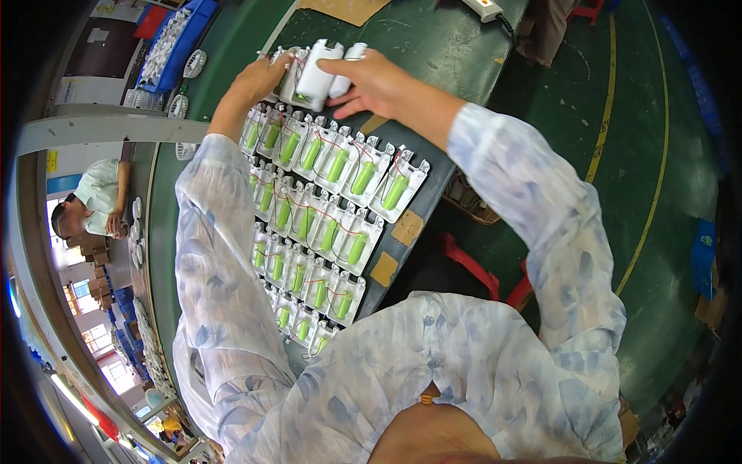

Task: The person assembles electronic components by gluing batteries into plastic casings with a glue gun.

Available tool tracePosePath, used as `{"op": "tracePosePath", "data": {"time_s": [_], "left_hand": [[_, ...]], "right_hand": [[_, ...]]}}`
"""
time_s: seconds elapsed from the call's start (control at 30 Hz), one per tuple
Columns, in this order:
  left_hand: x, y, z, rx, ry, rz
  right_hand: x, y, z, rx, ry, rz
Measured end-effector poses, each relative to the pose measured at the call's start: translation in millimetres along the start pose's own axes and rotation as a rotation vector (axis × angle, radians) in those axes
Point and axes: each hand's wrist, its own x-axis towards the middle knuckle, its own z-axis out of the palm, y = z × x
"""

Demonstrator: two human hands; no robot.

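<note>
My right hand (375, 83) grips white plastic housings (318, 76) at the far end of the bench, its thumb on one and its fingers reaching under another. At the left end of the same group, my left hand (259, 80) is closed around the edge of a white housing (290, 83); its fingertips are partly hidden. Nearer to me, several rows of opened white housings (393, 184) lie on the bench. Each shows a green cylindrical battery cell (361, 178) and thin red wires.
The green bench top (433, 54) carries brown cardboard pieces (384, 269) along its right edge. A blue bin (174, 46) of small white parts stands at the far left. A white power strip (485, 9) lies at the far edge. Another person (100, 197) sits left; a red chair (475, 267) stands right.
</note>
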Motion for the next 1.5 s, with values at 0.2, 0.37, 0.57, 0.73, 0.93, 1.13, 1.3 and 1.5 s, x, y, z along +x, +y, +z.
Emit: {"op": "tracePosePath", "data": {"time_s": [0.2,0.37,0.57,0.73,0.93,1.13,1.3,1.5], "left_hand": [[-28,43,-9,-0.782,-0.134,-0.103],[-51,77,-5,-0.78,-0.07,0.264],[-136,233,15,-0.616,-0.277,0.651],[-157,289,79,-0.297,-0.458,0.743],[-189,251,47,-0.294,-0.488,0.968],[-156,69,-6,-0.62,-0.148,0.434],[-120,-75,-6,-0.252,0.293,0.121],[-105,-80,8,-0.048,0.059,-0.012]], "right_hand": [[21,-4,18,0.192,0.162,-0.114],[-26,-4,-18,0.212,0.015,-0.309],[-178,40,-95,0.27,0.251,-0.532],[-242,117,-164,0.545,0.406,-0.364],[-258,224,-250,0.662,0.615,-0.078],[-249,241,-283,0.388,0.603,0.114],[-236,125,-187,-0.007,0.349,0.096],[-217,32,-35,-0.253,-0.042,0.178]]}}
